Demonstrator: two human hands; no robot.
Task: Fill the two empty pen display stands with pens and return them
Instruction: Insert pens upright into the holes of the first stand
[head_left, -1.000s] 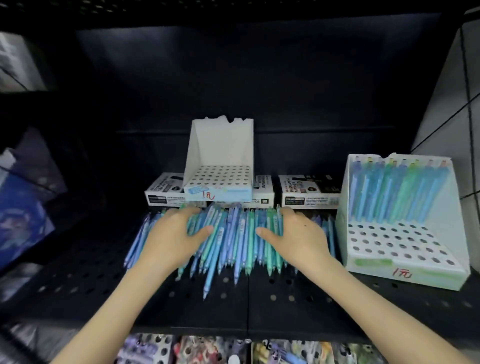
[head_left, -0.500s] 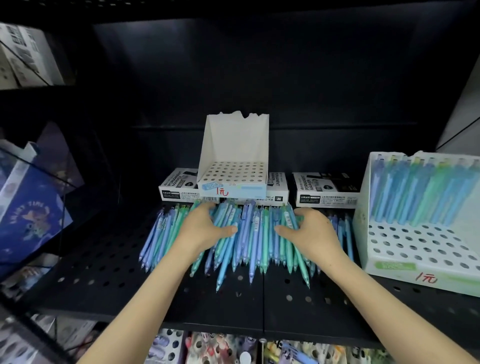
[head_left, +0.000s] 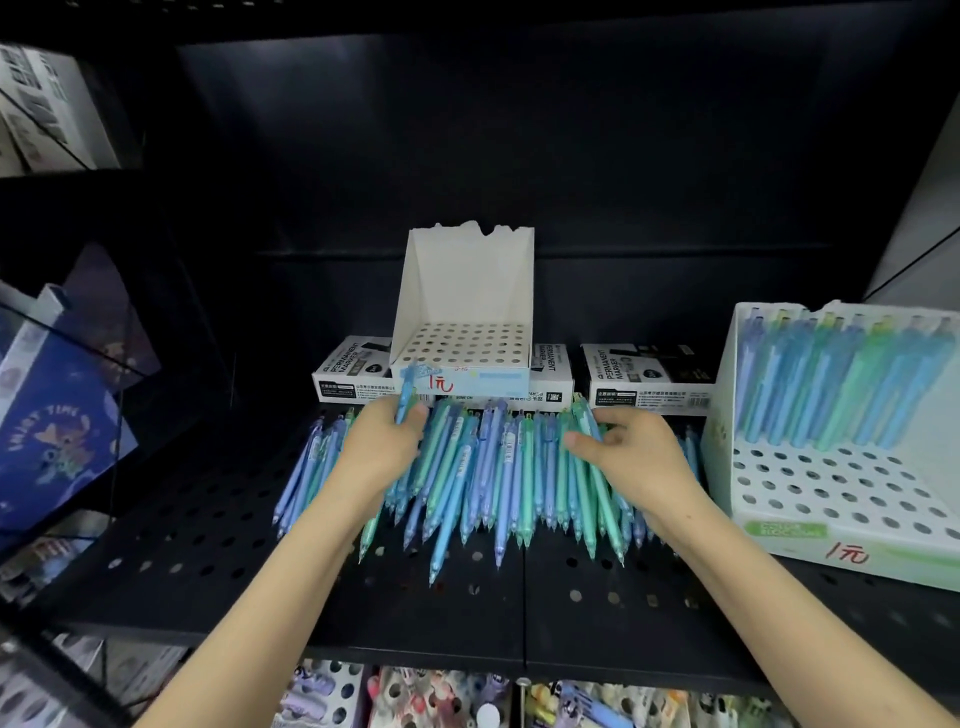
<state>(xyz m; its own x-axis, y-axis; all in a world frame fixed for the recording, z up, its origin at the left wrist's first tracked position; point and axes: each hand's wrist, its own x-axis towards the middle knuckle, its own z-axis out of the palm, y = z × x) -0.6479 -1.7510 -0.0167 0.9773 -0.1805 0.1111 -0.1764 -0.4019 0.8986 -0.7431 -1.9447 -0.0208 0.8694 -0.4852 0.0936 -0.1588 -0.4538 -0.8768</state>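
Fingers (head_left: 415, 417) of left hand (head_left: 382, 449) pinch a blue pen (head_left: 404, 394); right hand (head_left: 636, 460) grips pens (head_left: 583, 415) atop pile (head_left: 493, 467)

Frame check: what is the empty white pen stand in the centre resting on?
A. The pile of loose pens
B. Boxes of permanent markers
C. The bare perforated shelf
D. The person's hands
B: the empty pen stand sits on top of the permanent marker boxes, behind the loose pens.
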